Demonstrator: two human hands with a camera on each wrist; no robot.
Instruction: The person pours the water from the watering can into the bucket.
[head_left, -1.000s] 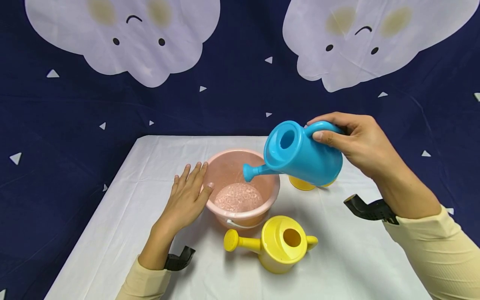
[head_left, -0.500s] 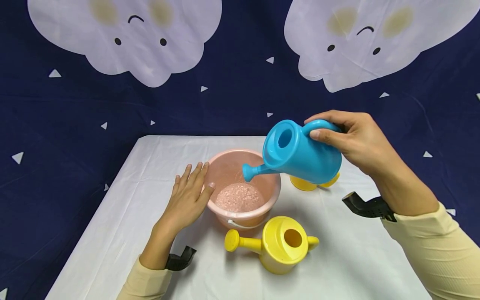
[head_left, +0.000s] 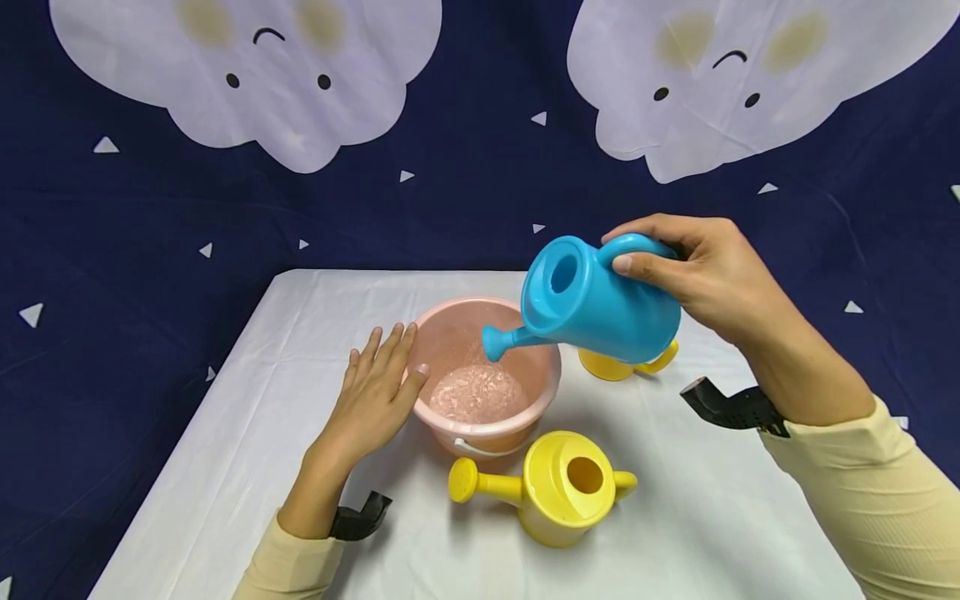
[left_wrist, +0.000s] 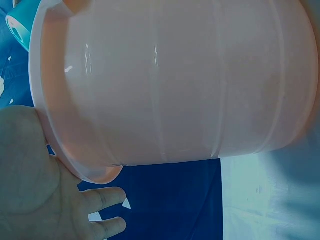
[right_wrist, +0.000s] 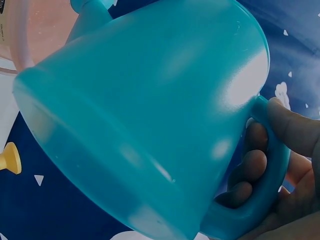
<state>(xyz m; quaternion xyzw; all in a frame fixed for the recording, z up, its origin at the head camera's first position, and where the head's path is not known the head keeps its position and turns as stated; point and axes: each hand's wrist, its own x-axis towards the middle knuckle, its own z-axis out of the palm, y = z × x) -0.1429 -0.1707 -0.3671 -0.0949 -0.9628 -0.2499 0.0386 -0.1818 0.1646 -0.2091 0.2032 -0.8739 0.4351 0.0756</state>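
Note:
My right hand (head_left: 701, 267) grips the handle of a blue watering can (head_left: 607, 304), its fingers curled round the loop in the right wrist view. The can is tilted with its spout over a pink bucket (head_left: 551, 392), and fine streams fall from the spout's head. Rippling water (head_left: 480, 396) covers the bucket's bottom. With fingers straight, my left hand (head_left: 371, 404) rests against the bucket's left rim; in the left wrist view the palm (left_wrist: 25, 175) lies at that rim.
A yellow watering can (head_left: 562, 492) stands in front of the bucket, spout to the left. Behind the blue can, another yellow object (head_left: 607, 367) is partly hidden. A white cloth (head_left: 247, 400) covers the table, with a dark blue backdrop (head_left: 480, 208) behind.
My right hand and the blue watering can have moved slightly up and left, showing more of the yellow object behind. The left hand stays on the rim. Water keeps falling into the bucket.

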